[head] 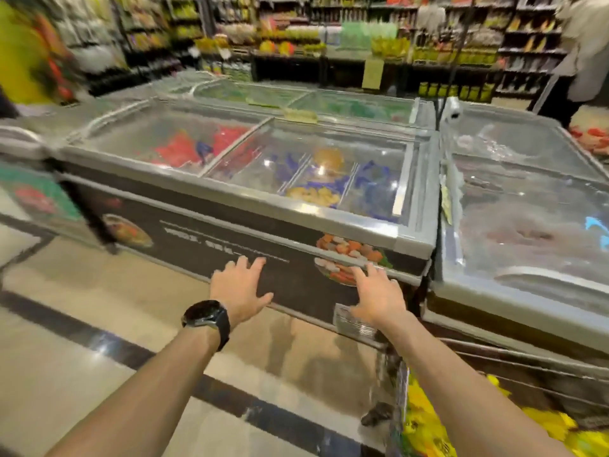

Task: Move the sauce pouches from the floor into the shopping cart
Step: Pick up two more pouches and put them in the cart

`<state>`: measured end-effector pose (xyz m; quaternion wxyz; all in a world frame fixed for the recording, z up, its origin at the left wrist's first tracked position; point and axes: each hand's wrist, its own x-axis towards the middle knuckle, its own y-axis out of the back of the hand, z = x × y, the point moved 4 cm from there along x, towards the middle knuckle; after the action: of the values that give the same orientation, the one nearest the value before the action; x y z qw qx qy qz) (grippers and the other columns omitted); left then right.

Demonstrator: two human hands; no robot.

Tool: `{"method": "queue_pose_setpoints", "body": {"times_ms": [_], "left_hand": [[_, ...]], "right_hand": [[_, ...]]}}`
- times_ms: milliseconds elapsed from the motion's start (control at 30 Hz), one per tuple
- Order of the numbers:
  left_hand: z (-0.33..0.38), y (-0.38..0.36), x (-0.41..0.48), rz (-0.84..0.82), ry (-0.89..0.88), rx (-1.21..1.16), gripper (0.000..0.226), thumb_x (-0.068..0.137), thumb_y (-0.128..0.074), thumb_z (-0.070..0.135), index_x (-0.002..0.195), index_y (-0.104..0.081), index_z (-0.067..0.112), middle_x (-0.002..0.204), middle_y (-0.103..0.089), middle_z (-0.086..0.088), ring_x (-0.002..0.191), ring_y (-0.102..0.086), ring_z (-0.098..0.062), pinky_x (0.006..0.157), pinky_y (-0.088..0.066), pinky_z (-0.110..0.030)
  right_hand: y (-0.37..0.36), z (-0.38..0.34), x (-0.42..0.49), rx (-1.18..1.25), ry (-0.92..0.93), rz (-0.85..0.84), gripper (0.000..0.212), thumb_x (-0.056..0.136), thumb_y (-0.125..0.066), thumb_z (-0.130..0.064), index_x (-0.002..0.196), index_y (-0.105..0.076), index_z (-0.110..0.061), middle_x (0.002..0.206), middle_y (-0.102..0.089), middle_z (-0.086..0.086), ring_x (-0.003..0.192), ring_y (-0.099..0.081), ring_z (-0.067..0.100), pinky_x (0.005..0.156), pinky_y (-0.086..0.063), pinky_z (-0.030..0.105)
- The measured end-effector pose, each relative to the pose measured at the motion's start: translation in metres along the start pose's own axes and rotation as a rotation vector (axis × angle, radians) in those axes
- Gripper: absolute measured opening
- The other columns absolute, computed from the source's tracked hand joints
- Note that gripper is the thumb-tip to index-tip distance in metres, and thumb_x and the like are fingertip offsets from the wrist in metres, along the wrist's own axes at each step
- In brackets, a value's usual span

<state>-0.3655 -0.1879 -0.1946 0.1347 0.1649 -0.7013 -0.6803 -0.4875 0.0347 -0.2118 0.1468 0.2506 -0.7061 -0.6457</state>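
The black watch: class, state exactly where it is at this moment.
In the head view the black watch sits on the left wrist, below centre, just behind the open left hand, which is held out before the dark front of the freezer.

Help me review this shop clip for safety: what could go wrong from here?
1. The left hand and right hand are empty and spread out towards the freezer. A forward lean could knock them against its rim.
2. The floor is glossy and reflective, so it may be slippery when bending down.
3. Yellow packs sit low beside the right arm, and a careless swing might knock them.
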Motion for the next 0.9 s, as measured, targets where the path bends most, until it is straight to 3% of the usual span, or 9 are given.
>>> {"method": "queue_pose_setpoints", "body": {"times_ms": [100,267,500,700,900], "left_hand": [[-0.083,0.002,-0.026,-0.013,0.113,0.021,0.077,0.088,-0.053,0.065,0.151,-0.026,0.03,0.136,-0.049,-0.006,0.12,-0.055,-0.028,0.09,-0.05,-0.04],[-0.223,-0.005,-0.078,-0.077,0.31,0.036,0.075,0.088,-0.051,0.065,0.15,-0.027,0.031,0.138,-0.047,-0.007,0.122,-0.05,-0.031,0.095,-0.046,-0.045],[-0.385,0.004,-0.166,-0.068,0.59,0.048,0.072,0.092,-0.048,0.063,0.15,-0.027,0.026,0.14,-0.046,-0.009,0.123,-0.051,-0.033,0.095,-0.045,-0.045],[-0.493,-0.01,-0.203,-0.097,0.826,0.02,0.072,0.091,-0.048,0.063,0.15,-0.027,0.027,0.14,-0.047,-0.008,0.122,-0.051,-0.031,0.095,-0.049,-0.045],[-0.585,-0.025,-0.179,-0.129,0.924,0.036,0.071,0.092,-0.045,0.062,0.15,-0.026,0.027,0.135,-0.049,-0.007,0.121,-0.052,-0.03,0.091,-0.048,-0.041]], "right_hand": [[0.0,-0.091,0.021,-0.036,0.143,-0.014,0.084,0.078,-0.072,-0.04,0.148,-0.027,-0.025,0.152,-0.031,0.01,0.14,-0.034,0.03,0.11,-0.036,0.049],[-0.007,-0.249,0.037,-0.081,0.344,-0.038,0.081,0.079,-0.067,-0.042,0.147,-0.027,-0.024,0.146,-0.034,0.009,0.133,-0.038,0.032,0.104,-0.04,0.049],[-0.027,-0.45,0.04,-0.09,0.617,-0.104,0.081,0.081,-0.068,-0.04,0.148,-0.026,-0.026,0.153,-0.029,0.009,0.137,-0.036,0.031,0.106,-0.039,0.046],[-0.041,-0.567,0.066,-0.107,0.776,-0.173,0.083,0.081,-0.068,-0.04,0.149,-0.022,-0.028,0.155,-0.027,0.008,0.138,-0.036,0.03,0.107,-0.04,0.047],[-0.068,-0.66,0.14,-0.027,0.846,-0.225,0.071,0.08,-0.07,-0.036,0.141,-0.034,-0.028,0.139,-0.042,0.003,0.124,-0.047,0.026,0.098,-0.048,0.041]]}}
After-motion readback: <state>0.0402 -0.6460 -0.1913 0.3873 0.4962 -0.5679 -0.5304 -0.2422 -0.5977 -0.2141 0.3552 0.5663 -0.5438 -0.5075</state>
